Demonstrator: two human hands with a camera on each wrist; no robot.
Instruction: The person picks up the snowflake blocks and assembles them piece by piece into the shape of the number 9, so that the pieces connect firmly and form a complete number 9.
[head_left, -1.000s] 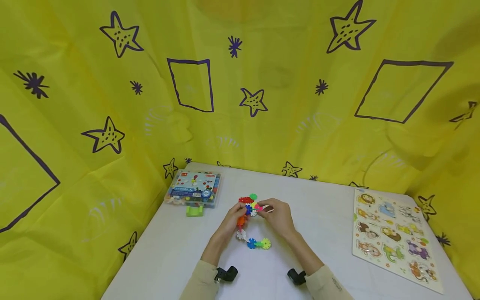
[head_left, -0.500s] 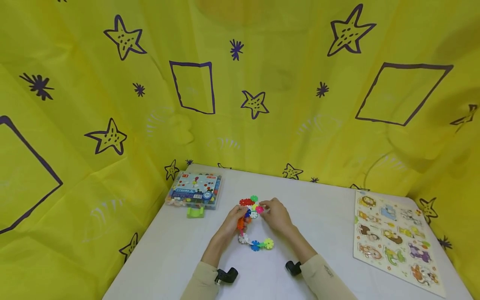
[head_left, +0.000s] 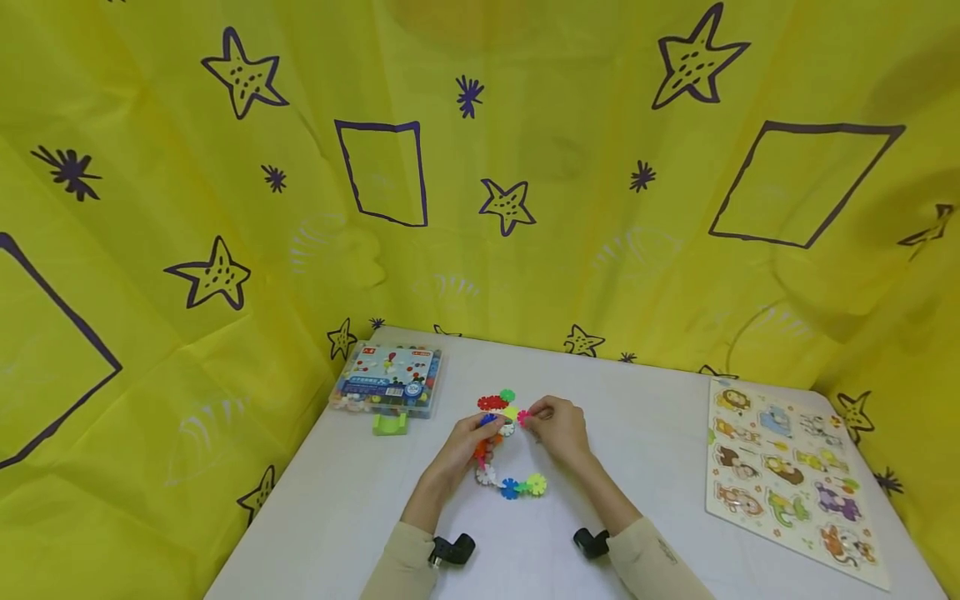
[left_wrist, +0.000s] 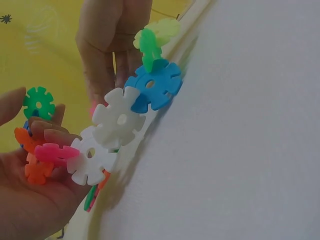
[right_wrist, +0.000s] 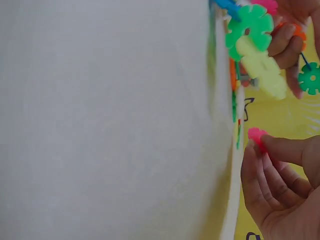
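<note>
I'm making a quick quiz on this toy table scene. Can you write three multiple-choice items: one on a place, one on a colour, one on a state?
1. Where does the animal puzzle lie on the table?
A. right side
B. left side
C. under the hands

2. What colour is the piece that the right hand pinches?
A. blue
B. pink
C. white

3. What is the left hand doing?
A. lying flat on the table
B. holding the snowflake chain
C. opening the box

Answers: 1 A, the head view shows it at the right edge. 2 B, the right wrist view shows pink between the fingertips. 3 B, its fingers curl round the linked pieces.
</note>
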